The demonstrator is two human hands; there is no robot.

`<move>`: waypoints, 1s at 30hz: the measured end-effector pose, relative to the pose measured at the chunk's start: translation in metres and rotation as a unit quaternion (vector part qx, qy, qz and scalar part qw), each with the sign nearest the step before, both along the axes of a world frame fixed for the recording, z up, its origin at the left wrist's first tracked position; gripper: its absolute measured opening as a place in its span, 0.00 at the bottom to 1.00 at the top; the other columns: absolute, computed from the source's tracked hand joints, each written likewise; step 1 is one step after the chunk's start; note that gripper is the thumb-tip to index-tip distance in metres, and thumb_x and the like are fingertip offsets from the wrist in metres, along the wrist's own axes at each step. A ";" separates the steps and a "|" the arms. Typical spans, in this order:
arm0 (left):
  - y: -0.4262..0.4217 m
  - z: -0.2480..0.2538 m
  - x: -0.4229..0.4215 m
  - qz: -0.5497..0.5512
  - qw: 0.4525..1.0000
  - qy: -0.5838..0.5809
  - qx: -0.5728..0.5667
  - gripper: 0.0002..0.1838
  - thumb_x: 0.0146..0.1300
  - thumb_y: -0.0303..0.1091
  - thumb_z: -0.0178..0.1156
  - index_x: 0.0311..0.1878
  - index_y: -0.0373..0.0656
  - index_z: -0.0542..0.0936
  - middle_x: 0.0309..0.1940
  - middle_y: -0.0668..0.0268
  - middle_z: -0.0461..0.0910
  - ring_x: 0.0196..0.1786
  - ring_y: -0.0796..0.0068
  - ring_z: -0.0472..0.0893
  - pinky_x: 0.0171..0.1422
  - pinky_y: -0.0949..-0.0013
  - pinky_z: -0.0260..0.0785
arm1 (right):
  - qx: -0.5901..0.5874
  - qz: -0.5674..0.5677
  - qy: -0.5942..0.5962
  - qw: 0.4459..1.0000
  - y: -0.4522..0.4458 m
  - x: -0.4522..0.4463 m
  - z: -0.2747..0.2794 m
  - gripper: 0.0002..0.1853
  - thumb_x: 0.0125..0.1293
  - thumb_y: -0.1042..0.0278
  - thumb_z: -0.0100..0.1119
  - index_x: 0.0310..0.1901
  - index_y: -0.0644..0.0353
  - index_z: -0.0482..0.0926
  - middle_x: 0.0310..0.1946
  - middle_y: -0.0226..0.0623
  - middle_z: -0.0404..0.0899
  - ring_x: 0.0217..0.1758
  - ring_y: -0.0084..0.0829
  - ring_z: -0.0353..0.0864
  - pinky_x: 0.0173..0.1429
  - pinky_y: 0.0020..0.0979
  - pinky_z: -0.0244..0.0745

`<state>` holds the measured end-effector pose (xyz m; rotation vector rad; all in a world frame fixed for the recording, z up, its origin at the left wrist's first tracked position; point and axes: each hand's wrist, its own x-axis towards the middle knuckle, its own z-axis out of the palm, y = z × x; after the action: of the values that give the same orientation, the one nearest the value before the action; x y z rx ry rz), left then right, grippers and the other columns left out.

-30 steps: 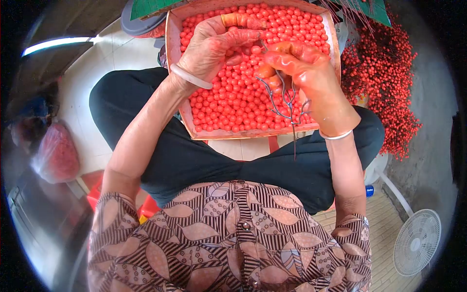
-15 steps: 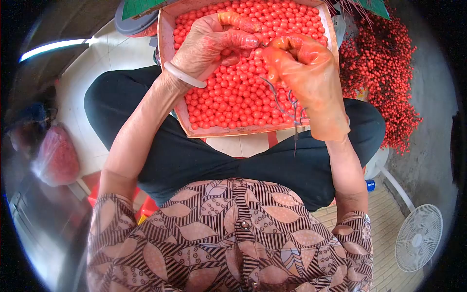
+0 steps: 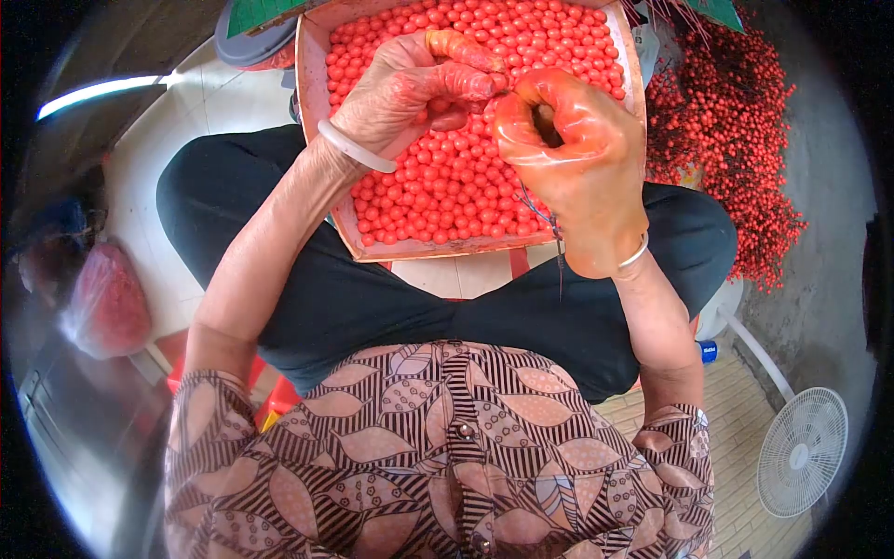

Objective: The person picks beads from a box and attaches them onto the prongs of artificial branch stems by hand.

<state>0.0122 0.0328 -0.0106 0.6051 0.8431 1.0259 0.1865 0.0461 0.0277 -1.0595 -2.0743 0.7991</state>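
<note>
A shallow box [image 3: 314, 74] full of round red-orange beads [image 3: 438, 196] sits across my lap, its near side between my knees. Over the beads, my left hand [image 3: 410, 88] is closed in a pinch, its fingertips stained red; what lies in them is hidden. Nearly touching those fingertips is my right hand [image 3: 587, 163], in a thin orange-stained glove and curled closed. From beneath it hangs a bundle of thin dark wire stems [image 3: 549, 216], which it grips. The fingers cover the stems' upper ends.
Many branches thick with red berries [image 3: 736, 158] are heaped at the right. A white fan [image 3: 801, 452] stands at lower right, near a blue can [image 3: 709, 351]. At left are a plastic bag of red things [image 3: 110, 303] and a grey tub [image 3: 261, 47].
My right hand has rolled and shifted slightly left, so its curled opening now faces up. The hanging stems moved with it and show less. My left hand stays pinched, shifted slightly.
</note>
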 end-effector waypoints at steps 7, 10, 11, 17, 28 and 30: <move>-0.001 -0.006 0.008 0.001 1.000 0.012 -0.021 0.06 0.55 0.25 0.57 0.37 0.43 0.76 0.34 0.70 0.78 0.30 0.86 0.76 0.27 0.84 0.65 | -0.004 -0.023 -0.014 1.000 -0.001 -0.003 -0.006 0.05 0.48 0.75 0.61 0.25 0.62 0.74 0.17 0.33 0.72 0.21 0.21 0.72 0.26 0.24 0.68; 0.002 -0.009 0.005 0.000 0.999 0.037 0.016 0.06 0.55 0.26 0.57 0.37 0.43 0.76 0.33 0.70 0.78 0.30 0.85 0.76 0.31 0.84 0.67 | -0.168 -0.033 0.047 0.984 0.004 -0.010 -0.009 0.05 0.49 0.70 0.59 0.25 0.61 0.74 0.18 0.38 0.75 0.21 0.30 0.76 0.26 0.31 0.71; 0.003 -0.008 0.001 -0.010 0.999 0.040 0.021 0.06 0.56 0.26 0.57 0.38 0.43 0.76 0.34 0.70 0.78 0.32 0.84 0.77 0.35 0.83 0.71 | -0.282 -0.040 0.071 0.956 0.008 -0.008 -0.005 0.06 0.53 0.69 0.58 0.29 0.61 0.76 0.20 0.37 0.77 0.23 0.28 0.77 0.28 0.29 0.72; 0.015 0.000 -0.008 0.051 0.997 0.056 0.000 0.06 0.57 0.25 0.57 0.38 0.38 0.76 0.32 0.64 0.79 0.30 0.81 0.78 0.32 0.81 0.72 | -0.540 0.074 0.326 0.772 0.022 0.021 -0.016 0.19 0.64 0.57 0.48 0.45 0.68 0.73 0.41 0.44 0.76 0.43 0.35 0.78 0.49 0.34 0.73; 0.021 0.009 -0.016 0.095 0.994 0.051 -0.008 0.05 0.55 0.23 0.58 0.36 0.36 0.77 0.29 0.64 0.79 0.28 0.80 0.78 0.28 0.83 0.71 | -0.613 0.057 0.282 0.736 0.017 0.011 -0.006 0.12 0.59 0.67 0.56 0.41 0.67 0.75 0.36 0.37 0.78 0.39 0.26 0.78 0.42 0.24 0.73; 0.021 0.011 -0.016 0.101 0.993 0.048 -0.027 0.05 0.56 0.24 0.58 0.37 0.37 0.77 0.29 0.65 0.79 0.27 0.81 0.78 0.27 0.84 0.70 | -0.579 0.036 0.258 0.772 0.016 0.008 -0.002 0.10 0.60 0.68 0.56 0.39 0.66 0.76 0.33 0.36 0.79 0.36 0.24 0.78 0.39 0.23 0.72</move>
<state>-0.0043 0.0534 0.0001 0.5348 1.0282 1.1600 0.1945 0.0624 0.0256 -1.1061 -1.0107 2.2534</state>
